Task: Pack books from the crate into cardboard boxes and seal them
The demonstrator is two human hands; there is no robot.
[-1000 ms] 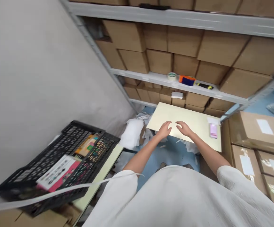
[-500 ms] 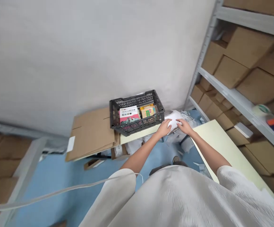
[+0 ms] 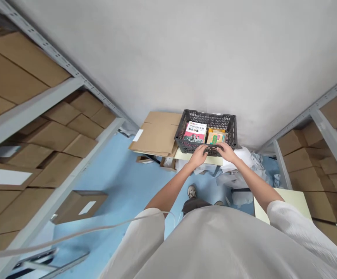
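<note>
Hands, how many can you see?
2: the left hand and the right hand, side by side at the near rim of the crate. No other hands show.

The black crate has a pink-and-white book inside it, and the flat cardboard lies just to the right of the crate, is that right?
Not quite: the head view shows the flat cardboard just to the left of the black crate. The pink-and-white book is inside it, as you said.
</note>
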